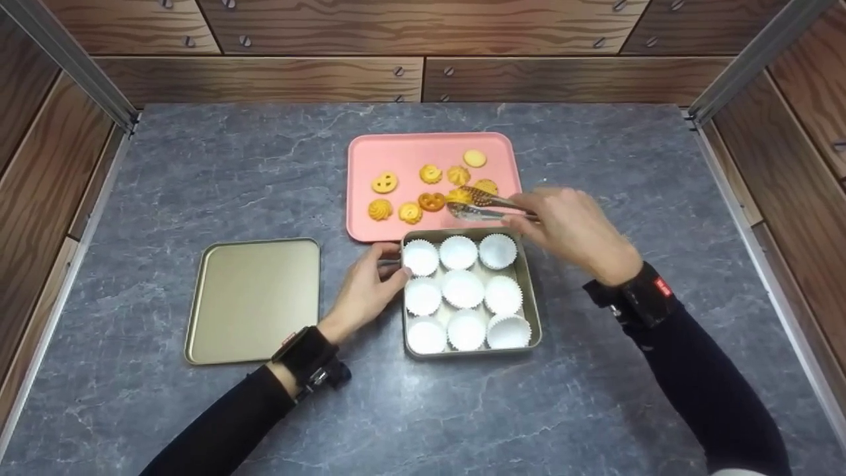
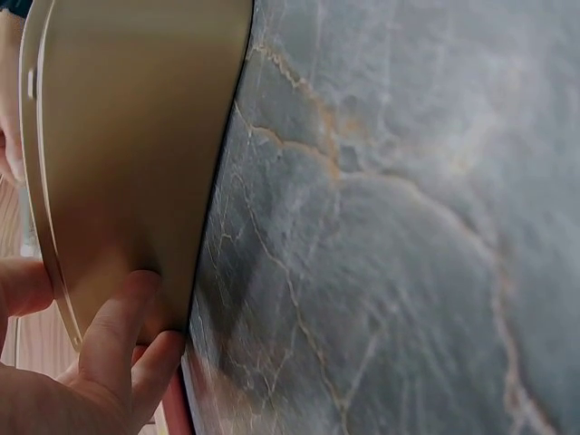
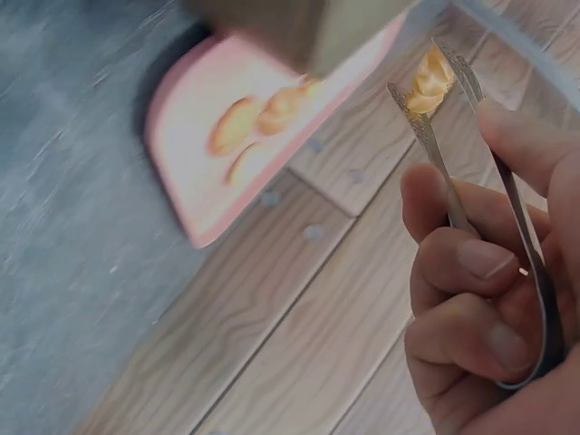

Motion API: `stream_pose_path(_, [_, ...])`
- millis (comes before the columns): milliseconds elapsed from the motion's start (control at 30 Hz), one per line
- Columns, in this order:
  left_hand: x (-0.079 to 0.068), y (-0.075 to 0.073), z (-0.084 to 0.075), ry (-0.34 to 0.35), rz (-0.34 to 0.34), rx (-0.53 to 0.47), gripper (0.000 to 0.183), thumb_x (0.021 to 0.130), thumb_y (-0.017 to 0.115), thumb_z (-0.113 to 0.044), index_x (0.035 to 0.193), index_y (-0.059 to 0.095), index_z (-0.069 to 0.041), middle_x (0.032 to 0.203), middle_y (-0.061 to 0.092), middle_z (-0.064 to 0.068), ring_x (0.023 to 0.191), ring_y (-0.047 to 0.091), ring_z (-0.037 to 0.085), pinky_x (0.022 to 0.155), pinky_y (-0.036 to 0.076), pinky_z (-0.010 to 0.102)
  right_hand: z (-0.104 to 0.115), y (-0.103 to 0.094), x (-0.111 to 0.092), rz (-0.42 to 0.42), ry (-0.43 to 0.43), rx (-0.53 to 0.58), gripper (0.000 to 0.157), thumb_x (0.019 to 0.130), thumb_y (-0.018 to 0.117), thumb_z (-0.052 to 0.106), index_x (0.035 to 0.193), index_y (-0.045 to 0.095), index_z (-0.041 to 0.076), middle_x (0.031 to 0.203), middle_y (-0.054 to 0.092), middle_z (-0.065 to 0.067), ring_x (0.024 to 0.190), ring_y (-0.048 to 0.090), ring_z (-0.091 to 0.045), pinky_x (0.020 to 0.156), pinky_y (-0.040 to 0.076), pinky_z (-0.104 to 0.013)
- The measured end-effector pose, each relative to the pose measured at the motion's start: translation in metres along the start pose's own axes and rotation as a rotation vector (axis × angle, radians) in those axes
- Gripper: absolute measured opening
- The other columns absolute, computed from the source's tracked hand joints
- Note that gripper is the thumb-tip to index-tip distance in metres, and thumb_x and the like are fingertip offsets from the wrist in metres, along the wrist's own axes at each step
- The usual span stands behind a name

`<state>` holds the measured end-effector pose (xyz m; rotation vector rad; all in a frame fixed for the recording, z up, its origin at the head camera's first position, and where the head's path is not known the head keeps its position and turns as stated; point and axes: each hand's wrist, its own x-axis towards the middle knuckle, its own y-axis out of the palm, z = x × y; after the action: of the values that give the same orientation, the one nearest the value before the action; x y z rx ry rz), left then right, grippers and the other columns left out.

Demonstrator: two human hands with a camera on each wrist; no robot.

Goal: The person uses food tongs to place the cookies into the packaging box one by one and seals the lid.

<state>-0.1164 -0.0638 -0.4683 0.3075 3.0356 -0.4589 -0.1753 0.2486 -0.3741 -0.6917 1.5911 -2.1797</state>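
The table [image 1: 165, 172] has a grey, marbled top with pale veins, some of them rust-tinged. A flat, gold-toned lid [image 1: 258, 301] with a raised rim lies on its left part. Wood-grain panels [image 1: 423, 26] line the back and both sides, dotted with slotted screw heads [image 1: 246, 41] (real or printed, I cannot tell). Grey metal bars [image 1: 76, 63] slant down to the two far corners.

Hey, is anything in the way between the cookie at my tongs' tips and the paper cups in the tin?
Only edges: the near rim of the pink tray and the far wall of the tin lie between the cookie and the paper cups. Nothing else visible blocks that way.
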Motion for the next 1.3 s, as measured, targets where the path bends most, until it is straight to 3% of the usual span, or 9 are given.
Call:
stream_pose_path(200, [0.0,0.0,0.001,0.008,-0.009,0.008,0.044,0.096,0.069,-0.011,0.135,0.055,0.003,0.138,0.059,0.023,0.12,0.066,0.034,0.099,0.06,0.037,0.023,0.007,-0.003,0.032,-0.083,0.014,0.029,0.096,0.076,0.03,0.112,0.076,0.006,0.081,0.067,-0.004,0.061,0.055,-0.015,0.052,0.052,-0.032])
stream_pose_path(500, [0.0,0.001,0.002,-0.004,-0.008,-0.016,0.043,0.096,0.07,-0.01,0.135,0.055,0.002,0.14,0.058,0.023,0.12,0.066,0.033,0.099,0.059,0.034,0.047,0.024,-0.001,0.086,-0.172,-0.097,0.025,0.099,0.072,0.033,0.102,0.074,0.008,0.085,0.069,-0.004,0.063,0.061,-0.017,0.05,0.055,-0.036])
stream_pose_path(867, [0.0,0.002,0.001,-0.008,-0.001,-0.035,0.044,0.096,0.07,-0.009,0.135,0.055,0.002,0.14,0.057,0.023,0.121,0.066,0.034,0.099,0.059,0.034,0.056,0.035,0.006,0.082,-0.221,-0.167,0.027,0.095,0.077,0.033,0.089,0.067,0.009,0.078,0.065,-0.004,0.058,0.058,-0.021,0.047,0.053,-0.038])
stream_pose_path(1300, [-0.001,0.001,0.0,-0.012,-0.011,0.009,0.045,0.096,0.072,-0.012,0.135,0.055,0.002,0.139,0.058,0.023,0.12,0.066,0.034,0.1,0.059,0.037,0.056,0.039,0.009,0.105,-0.221,-0.195,0.03,0.096,0.076,0.035,0.094,0.068,0.006,0.08,0.068,-0.008,0.06,0.063,-0.025,0.049,0.055,-0.038])
